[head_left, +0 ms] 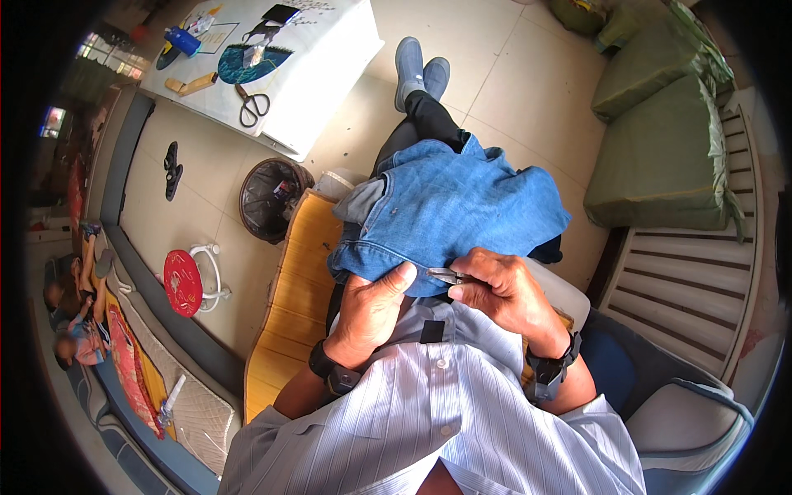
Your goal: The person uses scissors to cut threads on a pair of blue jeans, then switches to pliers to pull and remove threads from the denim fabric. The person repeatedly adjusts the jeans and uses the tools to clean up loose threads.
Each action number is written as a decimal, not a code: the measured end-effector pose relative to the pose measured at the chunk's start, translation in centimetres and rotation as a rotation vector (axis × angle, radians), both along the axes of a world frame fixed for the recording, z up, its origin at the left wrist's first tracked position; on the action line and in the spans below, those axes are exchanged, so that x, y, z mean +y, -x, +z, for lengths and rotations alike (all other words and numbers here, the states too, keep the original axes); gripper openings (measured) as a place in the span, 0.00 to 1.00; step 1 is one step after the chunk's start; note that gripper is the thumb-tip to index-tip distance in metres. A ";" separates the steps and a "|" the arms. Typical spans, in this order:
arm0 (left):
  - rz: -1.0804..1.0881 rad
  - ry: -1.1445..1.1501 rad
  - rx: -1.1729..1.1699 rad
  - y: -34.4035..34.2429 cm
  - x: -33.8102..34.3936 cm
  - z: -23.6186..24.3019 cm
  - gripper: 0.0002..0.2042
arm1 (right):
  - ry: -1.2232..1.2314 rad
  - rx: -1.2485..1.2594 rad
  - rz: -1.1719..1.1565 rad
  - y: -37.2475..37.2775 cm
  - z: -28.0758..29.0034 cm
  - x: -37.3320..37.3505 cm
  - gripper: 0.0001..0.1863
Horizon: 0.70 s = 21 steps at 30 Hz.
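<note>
Blue denim jeans (470, 206) lie bunched across my lap, with a grey pocket lining (360, 200) turned out at their left. My left hand (370, 318) is closed on the denim's near edge, thumb on top and fingers mostly hidden beneath. Between the thumb and fingers of my right hand (505, 295) is a pair of small metal thread snips (445, 275). Their pointed tips face left and lie at the denim edge, close to my left thumb. Whether the blades touch a thread is too small to tell.
A white table (330, 62) ahead left carries scissors (252, 106) and a blue item (182, 41). A lined bin (272, 200) and a red round stool (183, 283) stand left. Green cushions (656, 157) are at right. Two people (82, 330) are at far left.
</note>
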<state>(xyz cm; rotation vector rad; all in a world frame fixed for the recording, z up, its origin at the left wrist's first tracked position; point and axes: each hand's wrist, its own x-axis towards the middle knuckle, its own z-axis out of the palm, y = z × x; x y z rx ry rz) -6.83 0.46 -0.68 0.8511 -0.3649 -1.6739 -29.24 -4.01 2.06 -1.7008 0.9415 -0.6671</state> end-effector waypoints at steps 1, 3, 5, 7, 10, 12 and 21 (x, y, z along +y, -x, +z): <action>0.001 0.004 0.001 0.0 0.0 0.0 0.25 | 0.004 -0.005 -0.006 0.0 -0.1 0.0 0.14; 0.003 0.006 0.001 0.1 0.0 0.1 0.24 | 0.014 -0.015 -0.018 0.0 -0.4 0.1 0.14; 0.004 0.002 -0.002 0.1 0.0 0.1 0.24 | 0.004 -0.008 -0.018 0.0 -0.5 0.1 0.14; 0.002 -0.009 -0.007 0.0 0.0 -0.1 0.24 | 0.002 -0.004 -0.021 0.0 -0.5 0.2 0.13; -0.003 -0.006 0.006 0.0 0.0 -0.2 0.24 | 0.002 -0.008 -0.028 -0.1 -0.6 0.2 0.13; 0.008 -0.005 0.007 0.1 -0.1 -0.1 0.23 | -0.004 -0.015 -0.034 -0.1 -0.7 0.2 0.12; 0.008 -0.011 0.002 0.1 0.0 -0.2 0.22 | -0.076 -0.034 -0.042 0.0 -0.6 0.3 0.12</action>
